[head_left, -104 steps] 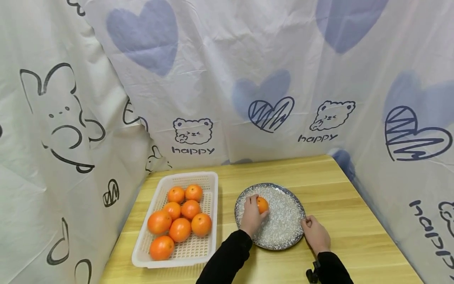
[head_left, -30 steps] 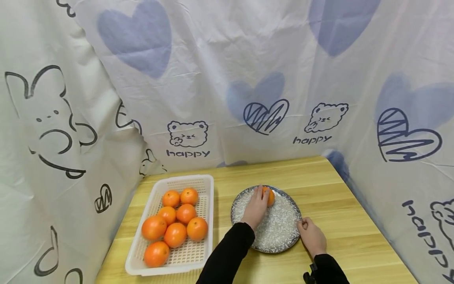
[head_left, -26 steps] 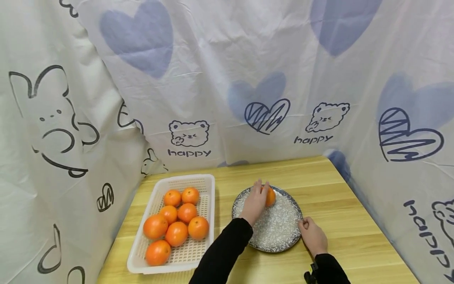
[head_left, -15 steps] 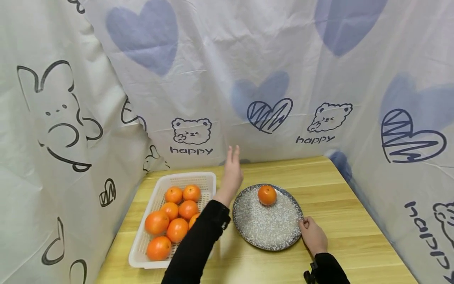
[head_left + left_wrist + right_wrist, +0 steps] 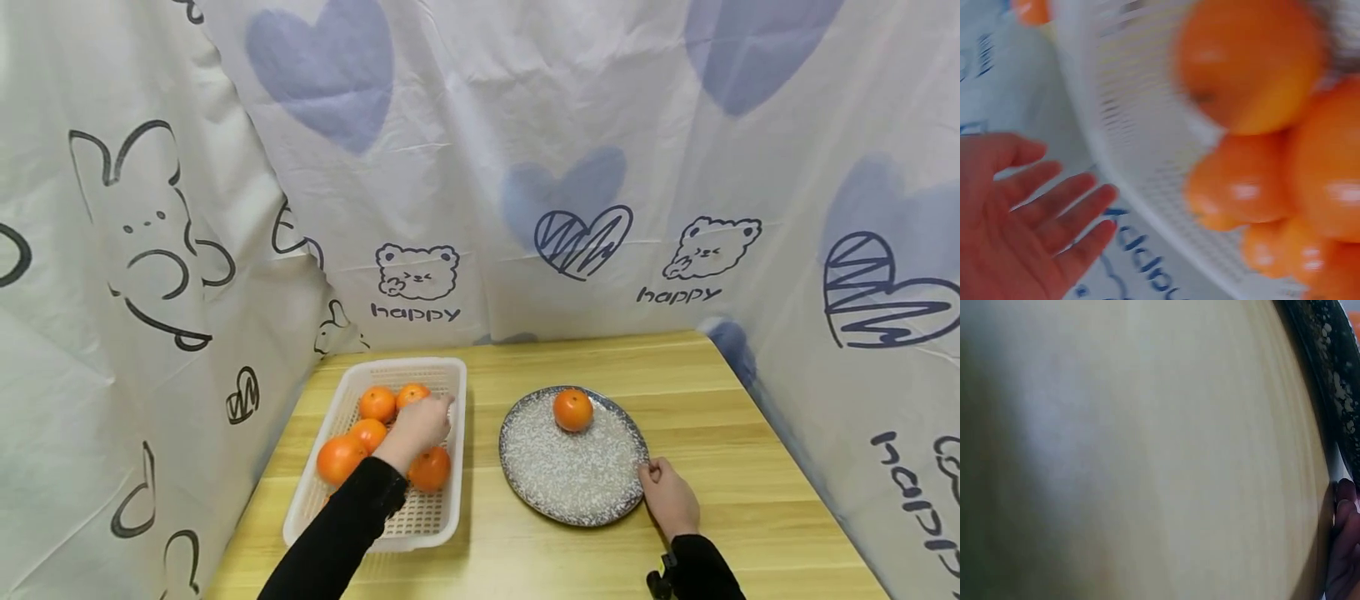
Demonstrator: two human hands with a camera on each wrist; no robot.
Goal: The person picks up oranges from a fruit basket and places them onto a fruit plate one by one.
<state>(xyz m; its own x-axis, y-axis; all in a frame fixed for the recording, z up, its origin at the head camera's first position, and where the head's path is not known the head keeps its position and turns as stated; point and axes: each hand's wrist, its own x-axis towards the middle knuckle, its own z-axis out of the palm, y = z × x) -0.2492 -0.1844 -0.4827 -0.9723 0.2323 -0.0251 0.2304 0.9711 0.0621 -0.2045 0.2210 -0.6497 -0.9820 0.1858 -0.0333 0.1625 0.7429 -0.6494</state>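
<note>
My left hand [image 5: 422, 425] hovers above the white plastic basket [image 5: 460, 467], hiding some of the oranges in it. In the left wrist view the fingers of that left hand [image 5: 1029, 231] are spread and hold nothing, beside the basket's rim, with a blurred orange [image 5: 1250, 69] across from them. A speckled grey plate [image 5: 577, 479] with a dark rim lies on the table, bearing one orange [image 5: 573, 410] near its far edge. My right hand [image 5: 671, 498] pinches the plate's right rim between thumb and fingers; only part of this hand shows in the right wrist view.
The wooden table [image 5: 750, 492] runs to a white cloth backdrop [image 5: 480, 167] printed with hearts and bears, hanging behind and at both sides. Several oranges, such as one orange [image 5: 341, 459] at the left, sit in the basket.
My left hand let go of the orange on the plate, lifted off, and swung left over the basket. The right hand stays at the plate's rim.
</note>
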